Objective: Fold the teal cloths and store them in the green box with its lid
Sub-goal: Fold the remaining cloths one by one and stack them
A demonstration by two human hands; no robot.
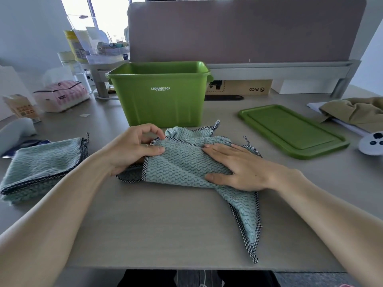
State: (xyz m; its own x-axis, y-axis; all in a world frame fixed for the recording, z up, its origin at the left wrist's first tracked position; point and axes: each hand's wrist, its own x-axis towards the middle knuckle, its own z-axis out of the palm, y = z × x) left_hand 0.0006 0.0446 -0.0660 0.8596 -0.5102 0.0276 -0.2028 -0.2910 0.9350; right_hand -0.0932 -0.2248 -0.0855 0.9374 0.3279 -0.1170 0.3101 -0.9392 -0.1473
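- At my far left a folded teal cloth (41, 160) lies on the counter (165, 224), well apart from both hands and nearer my left one.
- My left hand (132, 148) pinches the checked hem of the second teal cloth (178, 164) between thumb and forefinger, at that cloth's far left part.
- This cloth lies rumpled right in front of me. Its long axis slants from the pinched hem down to a tail that trails toward the near edge on my right.
- My right hand (238, 166) rests flat on it, fingers straight and close together, pinning the middle. I judge the hem has to travel rightward, over toward that hand.
- The green box (159, 104) stands open just behind the cloth, straight ahead of me.
- Its lid (290, 129) lies flat on the counter to the right of the box, nearer my right hand.
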